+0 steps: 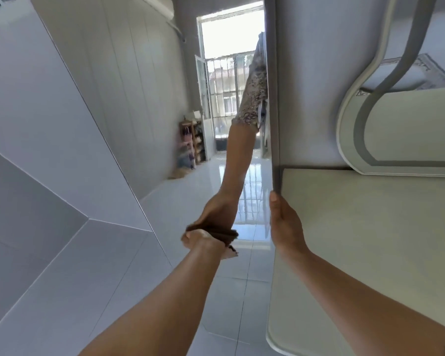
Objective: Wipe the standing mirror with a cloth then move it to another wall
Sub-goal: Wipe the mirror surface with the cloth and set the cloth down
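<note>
The standing mirror (139,191) fills the left and middle of the head view; its glass reflects a white tiled floor, pale walls and a bright window. My left hand (203,241) presses a bunched dark brown cloth (216,231) flat against the glass, low in the middle. The hand's reflection meets it from above, with a patterned sleeve further up. My right hand (284,224) grips the mirror's right edge, thumb on the front, just below a grey strip (273,98) along that edge. Its fingers are hidden behind the edge.
A pale panel with a rounded lower corner (344,253) takes up the right side, beyond my right hand. Above it I see a curved grey-and-white moulding (355,124). In the reflection, a small wooden rack (190,142) stands by the window door.
</note>
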A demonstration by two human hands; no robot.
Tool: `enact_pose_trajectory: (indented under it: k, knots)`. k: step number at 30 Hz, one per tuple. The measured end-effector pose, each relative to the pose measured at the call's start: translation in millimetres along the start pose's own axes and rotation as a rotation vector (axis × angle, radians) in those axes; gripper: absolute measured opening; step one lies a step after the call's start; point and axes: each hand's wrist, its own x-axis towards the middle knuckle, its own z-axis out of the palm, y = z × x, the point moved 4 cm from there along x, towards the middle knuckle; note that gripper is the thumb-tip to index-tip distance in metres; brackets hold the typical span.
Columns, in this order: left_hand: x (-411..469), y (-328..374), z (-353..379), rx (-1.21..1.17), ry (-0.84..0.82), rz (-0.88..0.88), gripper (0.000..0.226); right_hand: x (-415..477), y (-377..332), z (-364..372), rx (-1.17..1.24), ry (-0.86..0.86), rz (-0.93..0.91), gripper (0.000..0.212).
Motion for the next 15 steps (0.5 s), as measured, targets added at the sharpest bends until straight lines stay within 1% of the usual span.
enact_pose_trajectory:
  k: [1,2,3,4,5,6,7,8,9,10,11,12,13,14,15]
  knots:
    - [-3.0,-3.5,2.6,-0.016,-0.068,-0.017,0.066,-0.2,-0.7,-2.3,-0.017,-0.011,-0.006,0.050]
    - [-13.7,2.3,7.8,0.020,-0.081,0.119,0.068,-0.6,-1.8,-4.2,-0.035,-0.010,-0.013,0.049]
    - [-31.9,16.8,7.8,0.040,-0.021,0.353,0.068,-2.6,-1.9,-6.7,-0.055,-0.003,-0.020,0.047]
    - [-54.6,38.3,13.9,0.055,0.004,0.686,0.063,-4.1,-3.5,-7.3,-0.067,0.016,-0.042,0.045]
    - [-83.6,54.9,24.1,0.165,-0.040,1.007,0.057,-8.1,-6.2,-9.4,-0.087,0.035,-0.074,0.042]
    - [-108.9,65.2,33.5,0.238,-0.110,1.207,0.052,-12.0,-9.4,-9.9,-0.112,0.054,-0.117,0.040]
    - [-124.9,70.0,42.9,0.285,-0.210,1.283,0.050,-16.2,-13.0,-10.7,-0.137,0.071,-0.163,0.039]
    - [-126.0,68.3,49.5,0.308,-0.249,1.305,0.050,-19.2,-16.1,-12.2,-0.164,0.082,-0.209,0.039]
    - [-126.8,65.3,50.8,0.309,-0.249,1.310,0.049,-21.4,-16.8,-12.8,-0.184,0.086,-0.236,0.040]
    - [-116.2,60.9,45.7,0.302,-0.157,1.290,0.049,-24.4,-16.1,-12.4,-0.198,0.077,-0.245,0.043]
    - [-105.5,53.3,39.1,0.242,-0.076,1.187,0.052,-27.2,-14.6,-11.3,-0.216,0.056,-0.249,0.046]
    - [-87.1,41.8,30.8,0.194,0.000,1.031,0.061,-29.7,-12.6,-10.1,-0.241,0.028,-0.251,0.048]
    - [-67.0,24.9,21.9,0.088,0.021,0.767,0.073,-32.7,-9.5,-10.2,-0.263,-0.002,-0.255,0.051]
    - [-60.3,7.0,16.2,0.009,-0.009,0.428,0.079,-34.1,-6.5,-9.7,-0.274,-0.032,-0.263,0.053]
    - [-57.6,-15.3,13.2,-0.006,-0.112,0.119,0.074,-37.4,-1.1,-12.0,-0.278,-0.066,-0.271,0.054]
